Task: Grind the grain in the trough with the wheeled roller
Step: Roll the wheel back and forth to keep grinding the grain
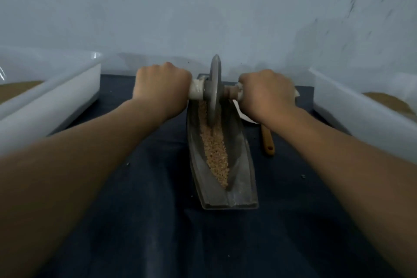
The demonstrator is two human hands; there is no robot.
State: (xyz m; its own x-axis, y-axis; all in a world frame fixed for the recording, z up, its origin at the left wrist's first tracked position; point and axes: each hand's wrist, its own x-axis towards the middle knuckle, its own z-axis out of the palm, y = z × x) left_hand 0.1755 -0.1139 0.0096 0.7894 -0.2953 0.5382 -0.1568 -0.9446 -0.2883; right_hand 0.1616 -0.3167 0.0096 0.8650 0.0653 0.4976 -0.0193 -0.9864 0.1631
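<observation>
Dark cloth [135, 221] | left hand [162, 84], right hand [267, 91] grip handles [196, 89] | roller [215, 88] between, in trough [241, 187]

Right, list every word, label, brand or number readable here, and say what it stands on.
No text to quote: nothing readable in this view.
The trough, wheeled roller, white bins and wooden handle show no lettering.
Dark wall streaks are too blurred to read as anything.

Both forearms bare and extended forward, converging toward centre, left grip [162, 84] (a bare hand, knuckles up) curled round the left handle of the wheeled roller [214, 88], right grip [266, 90] curled round the right handle, wrists roughly level, thumbs hidden
</observation>
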